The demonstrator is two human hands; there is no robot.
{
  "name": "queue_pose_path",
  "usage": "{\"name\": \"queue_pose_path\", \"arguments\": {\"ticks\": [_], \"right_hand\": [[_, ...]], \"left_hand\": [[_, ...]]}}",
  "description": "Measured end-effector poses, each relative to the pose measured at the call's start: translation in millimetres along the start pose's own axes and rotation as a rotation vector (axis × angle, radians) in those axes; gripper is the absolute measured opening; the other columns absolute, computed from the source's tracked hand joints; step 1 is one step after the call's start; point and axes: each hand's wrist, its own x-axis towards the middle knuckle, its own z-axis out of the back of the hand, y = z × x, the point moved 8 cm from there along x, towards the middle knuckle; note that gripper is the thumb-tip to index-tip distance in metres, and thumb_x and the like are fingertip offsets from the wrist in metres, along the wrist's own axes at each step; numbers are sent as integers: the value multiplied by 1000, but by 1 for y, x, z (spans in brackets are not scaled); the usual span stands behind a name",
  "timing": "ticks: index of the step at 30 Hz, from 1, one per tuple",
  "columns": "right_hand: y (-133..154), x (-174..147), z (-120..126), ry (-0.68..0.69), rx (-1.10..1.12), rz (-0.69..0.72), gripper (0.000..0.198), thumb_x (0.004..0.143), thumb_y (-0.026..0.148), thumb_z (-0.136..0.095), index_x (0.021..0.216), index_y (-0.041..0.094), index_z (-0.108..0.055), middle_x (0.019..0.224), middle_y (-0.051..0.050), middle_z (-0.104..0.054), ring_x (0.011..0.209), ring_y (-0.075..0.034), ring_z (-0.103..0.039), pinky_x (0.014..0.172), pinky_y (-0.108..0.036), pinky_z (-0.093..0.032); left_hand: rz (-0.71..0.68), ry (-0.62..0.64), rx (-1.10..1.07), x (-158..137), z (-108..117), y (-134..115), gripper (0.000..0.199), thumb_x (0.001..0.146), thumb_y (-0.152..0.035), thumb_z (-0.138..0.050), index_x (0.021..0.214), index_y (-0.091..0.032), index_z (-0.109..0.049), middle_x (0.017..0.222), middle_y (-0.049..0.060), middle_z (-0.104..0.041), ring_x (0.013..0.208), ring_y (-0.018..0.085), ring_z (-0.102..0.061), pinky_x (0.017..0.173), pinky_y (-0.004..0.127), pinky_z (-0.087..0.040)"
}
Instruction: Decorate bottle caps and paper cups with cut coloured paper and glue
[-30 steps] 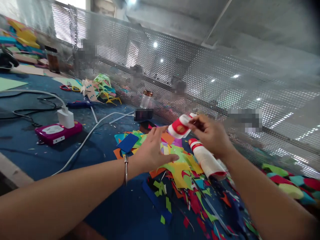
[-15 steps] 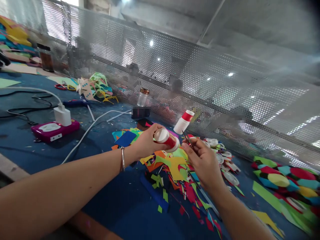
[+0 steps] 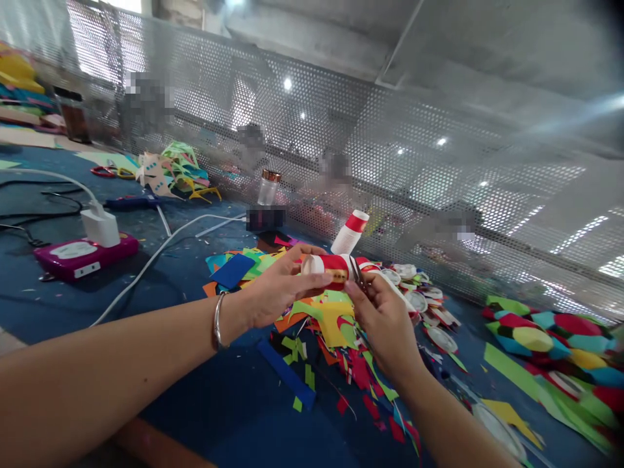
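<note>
My left hand [image 3: 277, 289], with a silver bangle at the wrist, grips a red and white paper cup [image 3: 335, 268] lying sideways above the scraps. In my right hand [image 3: 387, 322] is a pair of scissors [image 3: 357, 273], its dark blades against the cup's right end. Whether the blades are open or closed on the rim is hard to make out. Just behind the hands stands a tilted stack of paper cups [image 3: 349, 234]. Beneath them spreads a heap of coloured paper scraps [image 3: 336, 322].
Cut cup pieces [image 3: 416, 300] lie right of the scraps, near a multicoloured patchwork pile [image 3: 541, 338]. To the left are a magenta power strip [image 3: 88, 257] with a white plug, cables and a blue glue gun [image 3: 129, 203]. A perforated metal screen [image 3: 302, 123] borders the table; a lidded jar [image 3: 269, 188] stands before it.
The cup has turned to lie nearly level, showing its side. My right hand has brought the scissors to the cup's end. The view has shifted slightly right.
</note>
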Motion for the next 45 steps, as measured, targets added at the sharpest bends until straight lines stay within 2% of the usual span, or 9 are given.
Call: {"name": "queue_pose_path", "arguments": {"ticks": [4,9,15,18,22,28,34,41,45], "right_hand": [[7,-3,-3,9,-72,52,24,92,45,-67,87,23,-60,68,4,-51,58,-13,-41,51,-26,-34],[14,-3,-4,33,-126,76,23,95,45,-63,88,24,-59,70,3,-53,58,-14,-42,52,-27,-35],[8,-3,5,-51,-44,53,31,90,48,-69,112,28,-60,78,1,-58,66,-17,-52,58,-29,-43],[7,-8,3,-66,59,9,30,92,50,-67,112,29,-60,73,4,-51,58,-13,-42,50,-24,-37],[12,-17,-21,82,152,-71,32,99,56,-53,98,25,-62,68,4,-42,50,-10,-29,43,-25,-22],[14,-26,-40,133,222,-174,38,93,57,-60,79,22,-56,65,4,-42,49,-9,-28,43,-26,-19],[9,-28,-43,162,262,-243,38,92,56,-62,77,21,-56,62,6,-39,45,-7,-24,41,-25,-15],[6,-31,-44,184,290,-305,34,92,55,-63,90,21,-61,65,7,-41,44,-5,-23,42,-24,-12],[3,-32,-43,198,285,-353,36,90,57,-65,92,21,-62,62,8,-38,43,-5,-21,40,-22,-11]], "left_hand": [[80,-12,-111,-2,-2,1,47,80,-18,-78,122,-24,-56,107,5,-71,99,18,-69,96,35,-52],[155,71,-157,-4,-4,4,30,83,-26,-78,108,-18,-64,115,9,-70,97,20,-71,91,34,-55],[63,-111,-175,0,12,2,53,76,-10,-77,122,-24,-55,102,3,-72,95,18,-72,98,35,-52],[48,-166,-191,2,16,3,59,74,-6,-75,125,-24,-52,100,1,-72,95,17,-72,99,34,-50],[80,-187,-240,1,14,5,59,75,-7,-74,127,-23,-51,101,3,-73,87,15,-72,98,33,-50],[83,-173,-164,-3,7,4,42,73,-10,-77,111,-20,-60,95,4,-71,84,16,-69,86,32,-52],[24,-117,-131,0,7,6,23,74,-16,-77,93,-19,-65,95,5,-70,90,19,-67,88,35,-52],[-31,-216,-61,-2,17,6,39,73,-17,-78,108,-17,-60,117,10,-69,101,22,-67,95,37,-51],[-48,-284,11,-4,21,4,40,71,-17,-78,107,-18,-59,117,10,-68,104,23,-66,95,37,-51]]}}
